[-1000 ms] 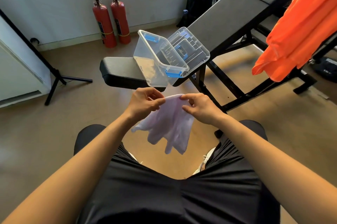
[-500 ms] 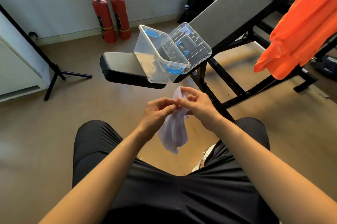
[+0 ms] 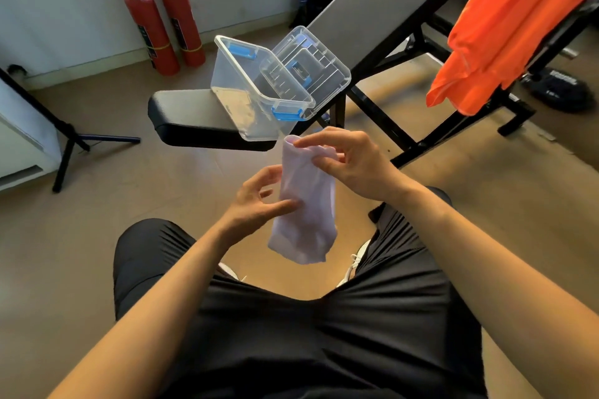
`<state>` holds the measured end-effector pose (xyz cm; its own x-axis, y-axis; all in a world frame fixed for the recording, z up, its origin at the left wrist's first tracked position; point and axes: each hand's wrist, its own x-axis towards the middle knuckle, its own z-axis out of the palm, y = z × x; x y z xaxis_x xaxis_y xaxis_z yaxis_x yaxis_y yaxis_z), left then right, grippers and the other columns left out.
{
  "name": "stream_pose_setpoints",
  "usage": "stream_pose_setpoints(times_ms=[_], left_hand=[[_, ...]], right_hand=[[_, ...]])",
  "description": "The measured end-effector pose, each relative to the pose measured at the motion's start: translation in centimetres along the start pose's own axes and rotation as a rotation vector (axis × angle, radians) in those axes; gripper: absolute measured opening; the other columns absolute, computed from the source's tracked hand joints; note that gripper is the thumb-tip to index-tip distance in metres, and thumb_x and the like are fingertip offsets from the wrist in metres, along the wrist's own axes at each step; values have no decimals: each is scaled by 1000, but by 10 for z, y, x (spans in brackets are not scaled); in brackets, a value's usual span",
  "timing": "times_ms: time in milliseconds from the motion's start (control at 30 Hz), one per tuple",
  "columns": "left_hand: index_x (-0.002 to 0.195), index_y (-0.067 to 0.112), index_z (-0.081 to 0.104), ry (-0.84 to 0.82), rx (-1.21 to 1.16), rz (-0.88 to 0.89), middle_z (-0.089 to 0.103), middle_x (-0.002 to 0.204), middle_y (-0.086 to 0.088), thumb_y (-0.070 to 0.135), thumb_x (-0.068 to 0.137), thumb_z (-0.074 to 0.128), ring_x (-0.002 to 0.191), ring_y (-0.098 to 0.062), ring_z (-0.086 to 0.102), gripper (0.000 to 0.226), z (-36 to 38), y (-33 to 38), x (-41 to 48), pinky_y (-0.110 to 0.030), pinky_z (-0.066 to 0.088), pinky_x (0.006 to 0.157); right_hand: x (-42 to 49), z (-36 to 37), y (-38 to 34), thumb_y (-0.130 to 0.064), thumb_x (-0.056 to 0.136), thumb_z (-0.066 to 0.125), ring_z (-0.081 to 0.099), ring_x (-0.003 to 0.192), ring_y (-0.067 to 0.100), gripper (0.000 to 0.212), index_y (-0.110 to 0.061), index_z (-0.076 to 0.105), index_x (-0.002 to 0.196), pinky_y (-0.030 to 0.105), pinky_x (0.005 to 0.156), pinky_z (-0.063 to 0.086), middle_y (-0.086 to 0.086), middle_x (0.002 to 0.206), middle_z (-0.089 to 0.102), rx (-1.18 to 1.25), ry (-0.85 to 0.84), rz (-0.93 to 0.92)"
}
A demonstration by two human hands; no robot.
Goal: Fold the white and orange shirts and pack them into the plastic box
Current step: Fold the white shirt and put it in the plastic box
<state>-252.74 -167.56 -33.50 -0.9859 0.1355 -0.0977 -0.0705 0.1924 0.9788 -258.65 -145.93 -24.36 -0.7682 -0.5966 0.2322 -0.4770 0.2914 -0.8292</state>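
Since half a second ago, left hand (image 3: 259,200) let go of the top edge and dropped beside the cloth. White shirt (image 3: 304,200) hangs in a narrow strip before my knees, right hand (image 3: 350,161) pinching its top; left grip open, fingertips brushing mid-strip. Next I'd catch the hem, fold upward, keep edges square. Plastic box (image 3: 259,87) open on counter (image 3: 191,113); orange shirt (image 3: 505,25) hangs right.
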Motion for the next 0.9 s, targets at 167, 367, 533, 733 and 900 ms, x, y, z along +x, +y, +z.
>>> stream_pose_setpoints(times_ms=[167,367,533,733,900], left_hand=[[110,24,72,-27,-129,-95,76,107,-3,25,74,90,102,-24,72,40,31,-8,8,-42,61,86],[88,21,77,-1,-74,-146,78,90,-5,45,68,87,84,-23,73,32,51,-19,2,-45,61,74],[86,30,77,56,-112,-133,76,81,7,41,73,86,73,-9,69,20,45,-16,-8,-27,55,64],[109,26,72,47,-75,-40,78,97,-1,48,75,75,87,-15,72,40,14,-3,-14,-28,59,70],[98,20,73,81,115,-107,76,87,-5,34,85,76,76,-10,67,19,-6,-15,-9,-27,54,67]], right_hand=[[1,-25,-3,2,93,65,59,93,6,17,-5,77,103,17,75,51,9,101,62,-25,189,-72],[-3,-53,10,7,91,62,60,92,5,21,-4,78,100,20,78,52,16,102,65,-139,443,-60],[-6,-66,34,2,94,60,61,96,-5,21,-2,76,105,12,84,49,11,108,65,-194,525,43],[-12,-55,73,3,95,59,68,98,8,23,-9,76,107,20,95,54,9,109,65,-130,520,285],[-9,-42,62,2,95,61,67,104,23,24,-13,77,104,36,91,58,16,113,68,123,454,237]])
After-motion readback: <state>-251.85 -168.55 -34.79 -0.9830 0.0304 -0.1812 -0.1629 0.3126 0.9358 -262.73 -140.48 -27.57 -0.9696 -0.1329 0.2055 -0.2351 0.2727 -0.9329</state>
